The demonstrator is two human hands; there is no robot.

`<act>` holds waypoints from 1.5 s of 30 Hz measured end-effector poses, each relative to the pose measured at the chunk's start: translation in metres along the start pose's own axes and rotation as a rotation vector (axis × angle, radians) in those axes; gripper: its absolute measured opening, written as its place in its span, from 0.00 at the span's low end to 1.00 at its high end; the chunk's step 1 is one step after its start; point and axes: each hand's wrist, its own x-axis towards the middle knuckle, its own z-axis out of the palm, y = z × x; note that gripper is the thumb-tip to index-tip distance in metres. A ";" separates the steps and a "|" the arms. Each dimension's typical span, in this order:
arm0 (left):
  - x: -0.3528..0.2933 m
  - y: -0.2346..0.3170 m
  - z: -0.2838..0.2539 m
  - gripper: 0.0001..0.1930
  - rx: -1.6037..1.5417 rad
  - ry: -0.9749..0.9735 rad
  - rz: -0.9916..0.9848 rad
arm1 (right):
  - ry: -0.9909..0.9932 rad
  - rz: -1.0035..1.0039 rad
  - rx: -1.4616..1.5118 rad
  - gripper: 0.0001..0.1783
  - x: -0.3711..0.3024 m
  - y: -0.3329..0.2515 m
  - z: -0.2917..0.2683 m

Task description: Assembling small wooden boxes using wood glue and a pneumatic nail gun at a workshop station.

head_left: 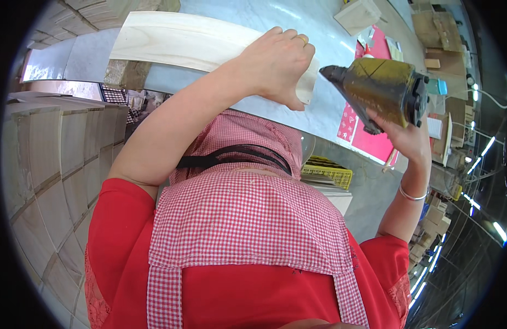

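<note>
A long pale wooden board (182, 41) lies across the blue-grey tabletop (253, 109). My left hand (281, 66) grips the board near its right end, fingers over the far edge and thumb at the near edge. Held up to the right of that end is a yellow-and-black nail gun (377, 90), its dark nose pointing left and apart from the wood. The handle is in my right hand (404, 137), whose fingers are partly hidden behind the tool. Beneath the board's left part sits a brown tape-wrapped block (127, 74).
Tall stacks of wooden panels (56, 142) stand to the left. Pink printed sheets (369, 137) cover the table's right part, with a small wooden box (358, 16) farther back. Below the table's near edge is a yellow plastic crate (330, 171). Cardboard boxes (445, 30) stand at far right.
</note>
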 end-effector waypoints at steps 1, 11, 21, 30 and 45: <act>0.000 0.000 0.001 0.37 -0.001 0.005 0.004 | 0.054 0.010 0.043 0.19 0.007 -0.002 0.002; 0.000 -0.002 0.004 0.37 -0.018 0.030 0.012 | 0.032 0.096 0.104 0.21 0.031 0.001 -0.002; -0.002 -0.001 0.003 0.37 -0.018 0.021 0.015 | -0.052 0.096 0.089 0.23 0.041 -0.002 -0.009; -0.006 -0.009 0.008 0.39 0.060 0.166 0.084 | 0.099 0.044 0.117 0.23 0.025 0.019 -0.003; 0.024 -0.046 -0.126 0.22 -0.278 -0.179 -0.287 | 0.465 0.758 -0.424 0.31 -0.080 0.224 0.084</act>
